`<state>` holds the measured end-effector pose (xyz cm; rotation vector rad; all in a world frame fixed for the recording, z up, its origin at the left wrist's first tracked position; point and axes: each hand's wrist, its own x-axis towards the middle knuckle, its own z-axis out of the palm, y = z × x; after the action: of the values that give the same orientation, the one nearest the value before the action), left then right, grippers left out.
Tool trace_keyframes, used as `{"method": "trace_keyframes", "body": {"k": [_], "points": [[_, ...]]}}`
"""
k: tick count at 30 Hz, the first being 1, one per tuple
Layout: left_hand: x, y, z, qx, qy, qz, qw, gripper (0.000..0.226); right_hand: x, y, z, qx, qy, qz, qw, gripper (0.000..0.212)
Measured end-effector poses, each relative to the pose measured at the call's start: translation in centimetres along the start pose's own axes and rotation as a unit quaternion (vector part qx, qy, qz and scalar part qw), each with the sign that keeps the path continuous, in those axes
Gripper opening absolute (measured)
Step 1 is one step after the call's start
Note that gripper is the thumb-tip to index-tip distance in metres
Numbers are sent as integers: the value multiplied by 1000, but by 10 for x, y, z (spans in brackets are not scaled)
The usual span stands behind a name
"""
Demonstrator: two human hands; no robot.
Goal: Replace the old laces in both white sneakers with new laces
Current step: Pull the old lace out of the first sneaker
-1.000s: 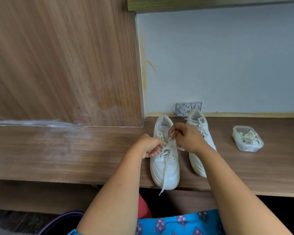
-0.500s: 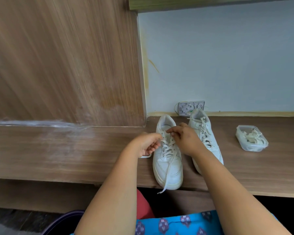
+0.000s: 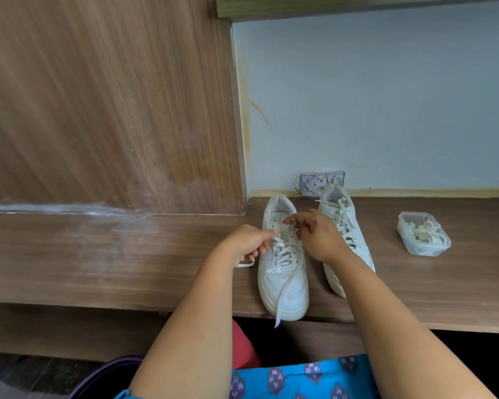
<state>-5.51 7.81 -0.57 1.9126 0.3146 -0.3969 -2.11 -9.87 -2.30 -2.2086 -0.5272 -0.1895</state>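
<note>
Two white sneakers stand side by side on the wooden desk [image 3: 127, 254], toes toward the person. The left hand [image 3: 249, 244] pinches the lace [image 3: 284, 254] at the left sneaker's [image 3: 283, 283] upper eyelets; the right hand [image 3: 319, 236] pinches it from 3 o'clock. The right sneaker [image 3: 343, 226] stays laced. A clear container of laces [image 3: 422, 234] sits well apart at 3 o'clock.

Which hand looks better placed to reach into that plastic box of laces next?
Right, probably. The right hand is on the same side as the plastic box, with only the second sneaker between. The left hand pinches the lace farther away.
</note>
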Motion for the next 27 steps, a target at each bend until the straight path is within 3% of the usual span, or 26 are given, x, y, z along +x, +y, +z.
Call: {"method": "trace_keyframes", "body": {"k": [2, 4, 6, 8, 9, 11, 13, 15, 17, 20, 23, 24, 25, 26, 27], "points": [[2, -5, 5, 44, -30, -8, 999, 24, 0, 1, 0, 0, 1, 1, 1000, 41], [1, -5, 4, 8, -58, 10, 998, 16, 0, 1, 0, 1, 0, 3, 1000, 42], [-1, -3, -4, -111, -100, 46, 988, 19, 0, 2, 0, 1, 1, 3, 1000, 41], [-5, 0, -14, -238, -160, 77, 955, 16, 0, 2, 0, -2, 3, 1, 1000, 41], [-6, 1, -16, -257, -166, 78, 949, 17, 0, 2, 0, -4, 3, 1, 1000, 41], [-4, -1, -15, -182, -103, 43, 977, 29, 0, 2, 0, -6, 2, 5, 1000, 41], [2, -6, -8, -21, -32, 5, 999, 34, 0, 2, 0, -6, 0, 8, 1000, 41], [7, -10, -1, 78, -49, -8, 996, 33, -1, 2, 0, -4, 0, 7, 1000, 41], [8, -12, 3, 84, -81, 20, 993, 20, -1, 2, -1, -3, -1, 9, 1000, 41], [0, -6, -6, -96, -145, 81, 981, 26, -1, 2, -1, -2, -3, 16, 1000, 41], [-10, 0, -25, -327, -206, 137, 912, 22, -2, 2, -2, 1, -6, 15, 1000, 42], [-11, 1, -28, -318, -167, 123, 925, 24, -2, 2, -2, -1, -6, 14, 1000, 42], [-9, -1, -29, -244, -96, 86, 961, 31, -2, 2, -2, -1, -5, 14, 1000, 42], [-6, -4, -26, -116, -23, 44, 992, 40, -2, 1, -1, -2, -3, 13, 1000, 42], [-4, -6, -21, 16, 25, 2, 1000, 48, -2, 1, -1, -3, -2, 14, 1000, 41]]}}
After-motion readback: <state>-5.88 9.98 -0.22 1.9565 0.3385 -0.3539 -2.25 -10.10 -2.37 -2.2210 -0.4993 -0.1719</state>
